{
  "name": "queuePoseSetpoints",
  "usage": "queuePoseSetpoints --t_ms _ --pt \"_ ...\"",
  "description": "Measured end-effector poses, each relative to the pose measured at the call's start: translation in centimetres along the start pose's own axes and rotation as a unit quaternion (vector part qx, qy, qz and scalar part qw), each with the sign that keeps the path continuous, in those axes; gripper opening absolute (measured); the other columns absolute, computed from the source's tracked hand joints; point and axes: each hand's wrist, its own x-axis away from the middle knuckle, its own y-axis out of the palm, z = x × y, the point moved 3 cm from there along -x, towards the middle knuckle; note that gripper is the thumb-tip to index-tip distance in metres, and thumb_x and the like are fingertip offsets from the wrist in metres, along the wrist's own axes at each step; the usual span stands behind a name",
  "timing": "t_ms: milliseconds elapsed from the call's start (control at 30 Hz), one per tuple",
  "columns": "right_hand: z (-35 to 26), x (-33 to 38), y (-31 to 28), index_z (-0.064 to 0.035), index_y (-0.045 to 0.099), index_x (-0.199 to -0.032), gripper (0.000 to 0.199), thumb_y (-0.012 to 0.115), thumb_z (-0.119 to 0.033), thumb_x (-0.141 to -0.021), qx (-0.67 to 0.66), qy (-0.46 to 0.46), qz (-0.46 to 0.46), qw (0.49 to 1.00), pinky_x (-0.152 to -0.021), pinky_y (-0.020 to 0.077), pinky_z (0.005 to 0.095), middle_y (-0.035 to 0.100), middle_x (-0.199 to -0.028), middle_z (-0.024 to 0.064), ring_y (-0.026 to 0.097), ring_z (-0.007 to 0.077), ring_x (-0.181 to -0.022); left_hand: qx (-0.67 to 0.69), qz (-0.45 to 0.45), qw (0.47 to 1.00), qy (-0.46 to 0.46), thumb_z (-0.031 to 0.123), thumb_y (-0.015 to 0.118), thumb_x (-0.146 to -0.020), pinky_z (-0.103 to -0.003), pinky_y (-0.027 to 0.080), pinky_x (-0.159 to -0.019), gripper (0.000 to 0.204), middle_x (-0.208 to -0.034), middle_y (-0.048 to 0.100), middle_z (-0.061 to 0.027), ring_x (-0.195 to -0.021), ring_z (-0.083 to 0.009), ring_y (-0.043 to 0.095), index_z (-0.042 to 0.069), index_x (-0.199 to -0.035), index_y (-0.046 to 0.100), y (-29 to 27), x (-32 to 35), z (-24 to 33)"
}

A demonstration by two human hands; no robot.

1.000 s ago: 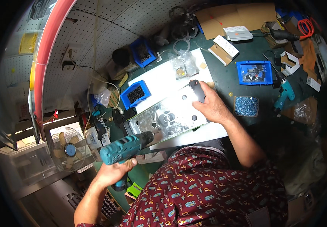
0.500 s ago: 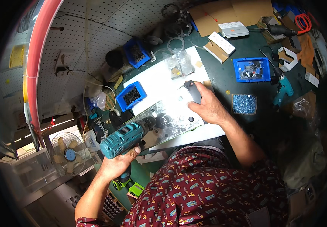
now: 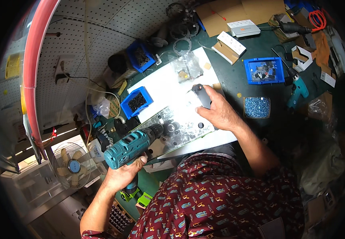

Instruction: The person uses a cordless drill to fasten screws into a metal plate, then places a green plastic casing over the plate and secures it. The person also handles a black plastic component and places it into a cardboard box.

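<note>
My left hand [image 3: 125, 172] is wrapped round the handle of a teal cordless drill [image 3: 128, 147], its black chuck pointing right over a shiny metal plate [image 3: 186, 137] with round holes. The tip of the drill is hard to make out against the plate's reflections. At the plate's far right corner, my right hand [image 3: 220, 110] grips a dark flat part [image 3: 202, 95] between thumb and fingers. Bright glare on the plate hides whether that part is joined to it. The plate lies over a white board [image 3: 226, 138] on the green bench.
Blue bins with small black parts [image 3: 136, 102] stand left of the plate. To the right are a box of bluish screws [image 3: 257, 107], a blue tray of mixed parts [image 3: 264, 71] and a second teal drill [image 3: 298, 92]. Clear plastic bags [image 3: 186, 67] lie beyond the plate.
The whole view has shifted slightly. Both hands keep their grips, the drill and the dark part staying in nearly the same places over the plate.
</note>
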Motion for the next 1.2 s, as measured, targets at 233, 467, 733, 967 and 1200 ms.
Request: queuePoseSetpoints --t_ms 233,467,733,967,1200 --pt "-0.1 0.2 0.2 0.0045 0.039 -0.152 0.064 0.064 0.001 -0.092 -0.034 0.028 -0.016 0.999 -0.089 0.0555 0.0294 0.061 -0.127 0.0145 0.062 0.0149 -0.108 -0.073 -0.023 0.994 0.081 0.024 0.077 -0.097 -0.037 0.058 -0.091 0.037 -0.113 0.075 -0.0103 -0.101 -0.0181 0.070 0.006 -0.129 0.069 -0.7 -0.8 2.1" --pt "-0.8 0.7 -0.1 0.0099 0.031 -0.155 0.074 0.069 -0.005 -0.093 -0.009 0.037 -0.016 0.999 -0.075 0.0543 0.0271 0.060 -0.124 0.0158 0.061 0.0115 -0.093 -0.188 -0.064 0.967 0.156 0.008 0.071 -0.094 -0.035 0.055 -0.067 0.007 -0.081 0.067 -0.0054 -0.073 -0.0166 0.062 0.004 -0.098 0.068 -1.9 -2.8 4.3" --pt "-1.7 1.2 -0.6 0.0130 0.030 -0.156 0.080 0.072 -0.013 -0.092 0.025 0.040 -0.001 0.999 -0.052 0.0437 0.0268 0.062 -0.102 0.0121 0.049 0.0072 -0.061 -0.100 -0.077 0.985 0.119 0.006 0.070 -0.094 -0.033 0.054 -0.071 0.011 -0.084 0.066 -0.0033 -0.077 -0.0141 0.061 0.004 -0.104 0.069 -1.2 -2.8 3.9" --pt "-0.6 1.0 0.1 0.0091 0.036 -0.154 0.075 0.071 -0.008 -0.090 -0.020 -0.007 0.038 0.999 -0.056 0.0472 0.0239 0.064 -0.110 0.0106 0.054 0.0060 -0.066 -0.060 -0.072 0.994 0.062 0.006 0.072 -0.096 -0.032 0.057 -0.084 0.021 -0.099 0.073 -0.0037 -0.089 -0.0135 0.066 0.002 -0.117 0.069 -0.9 -1.7 3.8" --pt "-2.0 1.0 -0.4 0.0069 0.038 -0.153 0.070 0.067 -0.001 -0.090 0.026 0.007 0.000 1.000 -0.065 0.0523 0.0235 0.063 -0.120 0.0111 0.061 0.0073 -0.080 -0.033 -0.071 0.994 -0.082 0.014 0.076 -0.096 -0.033 0.056 -0.077 0.023 -0.093 0.071 -0.0022 -0.084 -0.0125 0.065 0.004 -0.116 0.070 -1.7 -2.2 3.1"
